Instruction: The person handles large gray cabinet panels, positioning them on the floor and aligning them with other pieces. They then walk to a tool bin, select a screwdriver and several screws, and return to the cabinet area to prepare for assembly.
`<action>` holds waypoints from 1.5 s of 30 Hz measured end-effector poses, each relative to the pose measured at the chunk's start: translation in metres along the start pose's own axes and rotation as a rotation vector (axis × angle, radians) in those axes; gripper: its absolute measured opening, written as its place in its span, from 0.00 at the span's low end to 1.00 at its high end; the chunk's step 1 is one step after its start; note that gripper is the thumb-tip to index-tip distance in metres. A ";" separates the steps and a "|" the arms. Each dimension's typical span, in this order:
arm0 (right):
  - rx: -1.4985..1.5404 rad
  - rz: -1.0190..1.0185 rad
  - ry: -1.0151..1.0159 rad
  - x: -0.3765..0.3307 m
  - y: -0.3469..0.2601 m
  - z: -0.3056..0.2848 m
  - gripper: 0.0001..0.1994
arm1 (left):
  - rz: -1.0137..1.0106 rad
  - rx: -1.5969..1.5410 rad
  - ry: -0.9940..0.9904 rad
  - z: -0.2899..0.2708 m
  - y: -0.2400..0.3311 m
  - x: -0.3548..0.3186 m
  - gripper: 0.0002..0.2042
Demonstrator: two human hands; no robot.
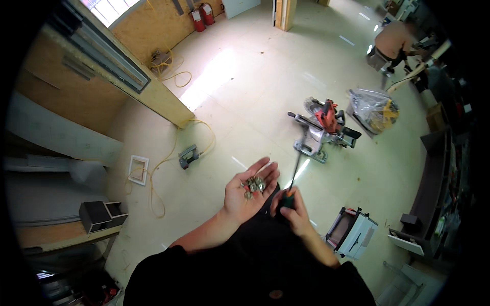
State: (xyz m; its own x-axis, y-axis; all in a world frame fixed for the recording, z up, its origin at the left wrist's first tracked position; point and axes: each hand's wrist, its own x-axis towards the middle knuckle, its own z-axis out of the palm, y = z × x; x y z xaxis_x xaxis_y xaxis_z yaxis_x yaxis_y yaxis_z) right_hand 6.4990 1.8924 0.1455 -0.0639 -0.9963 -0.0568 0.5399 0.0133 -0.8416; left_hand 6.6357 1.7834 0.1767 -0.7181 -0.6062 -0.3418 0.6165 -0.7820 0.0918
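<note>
Palm up and slightly cupped, my left hand carries several small metal fittings. They are shiny, roundish pieces; their exact kind is too small to tell. My right hand, just to its right, is closed around the handle of a screwdriver. The handle is dark green with some orange, and the long thin shaft points up and away from me. Both hands are in front of my dark clothing, apart from each other.
A red and grey miter saw stands on the floor ahead, beside a plastic bag. To the left lie a nail gun with a yellow hose and a white frame. A silver case is at right. Someone sits far right.
</note>
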 end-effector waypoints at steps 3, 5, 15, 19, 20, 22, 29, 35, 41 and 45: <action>-0.158 0.022 0.037 0.099 -0.047 -0.019 0.09 | 0.075 0.016 -0.062 0.040 0.040 0.063 0.23; -0.246 0.007 0.059 0.160 -0.079 -0.024 0.09 | 0.123 -0.015 -0.074 0.062 0.064 0.105 0.24; -0.926 -0.238 -0.182 0.449 -0.147 -0.066 0.11 | 0.179 -0.068 -0.112 0.115 0.201 0.345 0.31; -1.135 -0.199 -0.048 0.565 -0.168 -0.084 0.14 | 0.046 0.083 -0.046 0.140 0.261 0.466 0.28; -1.200 -0.199 0.040 0.586 -0.170 -0.092 0.10 | 0.002 0.135 -0.038 0.137 0.267 0.492 0.27; -1.296 -0.124 0.147 0.623 -0.189 -0.112 0.09 | -0.102 0.202 0.080 0.160 0.275 0.544 0.23; -1.404 0.274 0.196 0.756 -0.225 -0.217 0.13 | -0.392 0.230 0.223 0.169 0.295 0.713 0.20; -1.069 0.073 0.227 0.914 -0.255 -0.350 0.16 | -0.319 0.211 0.291 0.181 0.333 0.921 0.19; -0.921 -0.088 0.049 1.056 -0.396 -0.518 0.18 | -0.433 0.373 0.262 0.287 0.328 1.174 0.17; -0.758 -0.016 0.038 1.142 -0.502 -0.609 0.13 | -0.444 0.512 0.175 0.388 0.306 1.333 0.18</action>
State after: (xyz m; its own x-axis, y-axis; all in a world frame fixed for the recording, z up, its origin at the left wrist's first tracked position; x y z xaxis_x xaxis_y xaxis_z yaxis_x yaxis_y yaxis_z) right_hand 5.6438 0.7993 0.1756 -0.1036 -0.9934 -0.0483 -0.1850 0.0670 -0.9805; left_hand 5.7417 0.6800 0.1119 -0.7777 -0.2146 -0.5908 0.0159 -0.9463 0.3228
